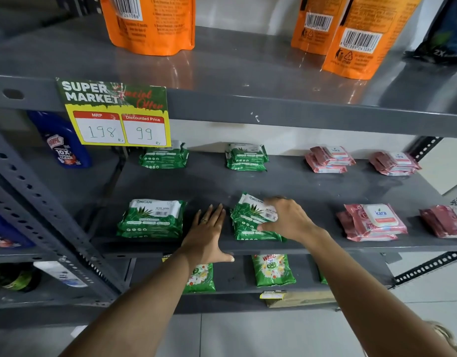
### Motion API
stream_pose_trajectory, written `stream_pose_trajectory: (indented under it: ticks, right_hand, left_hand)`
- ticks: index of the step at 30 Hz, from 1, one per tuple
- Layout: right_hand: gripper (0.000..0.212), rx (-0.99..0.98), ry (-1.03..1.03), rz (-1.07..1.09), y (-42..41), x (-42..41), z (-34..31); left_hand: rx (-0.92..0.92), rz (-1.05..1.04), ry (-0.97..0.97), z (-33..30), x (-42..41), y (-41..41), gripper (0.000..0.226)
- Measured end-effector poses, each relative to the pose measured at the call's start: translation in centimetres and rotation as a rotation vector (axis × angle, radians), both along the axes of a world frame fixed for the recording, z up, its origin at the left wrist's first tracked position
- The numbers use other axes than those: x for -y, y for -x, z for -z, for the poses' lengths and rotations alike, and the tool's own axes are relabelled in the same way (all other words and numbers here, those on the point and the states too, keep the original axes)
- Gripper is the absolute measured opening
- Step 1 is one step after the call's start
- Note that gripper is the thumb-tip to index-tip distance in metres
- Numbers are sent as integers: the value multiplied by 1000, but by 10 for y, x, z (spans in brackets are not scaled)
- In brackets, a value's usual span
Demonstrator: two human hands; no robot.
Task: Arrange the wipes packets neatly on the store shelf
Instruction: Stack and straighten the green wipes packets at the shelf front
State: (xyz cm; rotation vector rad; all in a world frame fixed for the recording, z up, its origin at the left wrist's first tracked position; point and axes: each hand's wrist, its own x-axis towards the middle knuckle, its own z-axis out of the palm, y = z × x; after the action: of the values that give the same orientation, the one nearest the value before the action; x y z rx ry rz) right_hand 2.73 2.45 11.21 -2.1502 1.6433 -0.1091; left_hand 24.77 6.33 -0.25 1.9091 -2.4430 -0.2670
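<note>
Green Origami wipes packets lie in small stacks on the grey middle shelf (286,184): one front left (151,219), one front centre (250,217), two at the back (164,157) (246,157). Pink Kara wipes stacks sit to the right, two in front (374,222) (443,220) and two behind (330,159) (394,163). My right hand (286,217) grips the top packet of the front centre green stack, which lies skewed. My left hand (209,233) rests flat and open on the shelf just left of that stack, thumb over the front edge.
Orange pouches (150,21) (361,39) stand on the shelf above, whose edge carries a price tag (116,114). A blue cleaner bottle (62,143) stands in the left bay. Green detergent bags (272,270) lie on the shelf below. A slotted upright (42,210) runs along the left.
</note>
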Motion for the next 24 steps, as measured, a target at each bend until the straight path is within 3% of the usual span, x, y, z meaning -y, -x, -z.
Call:
stream_pose_trajectory:
  ticks: [3, 11, 24]
  right_hand:
    - [77, -36, -3, 6, -4, 2, 2]
    - [72, 99, -112, -120, 11, 17, 4]
    - [70, 146, -68, -178, 13, 18, 14]
  left_hand:
    - [4, 5, -1, 0, 0, 0, 134]
    - [-15, 0, -10, 2, 1, 0, 134]
    - [-9, 1, 0, 3, 0, -1, 132]
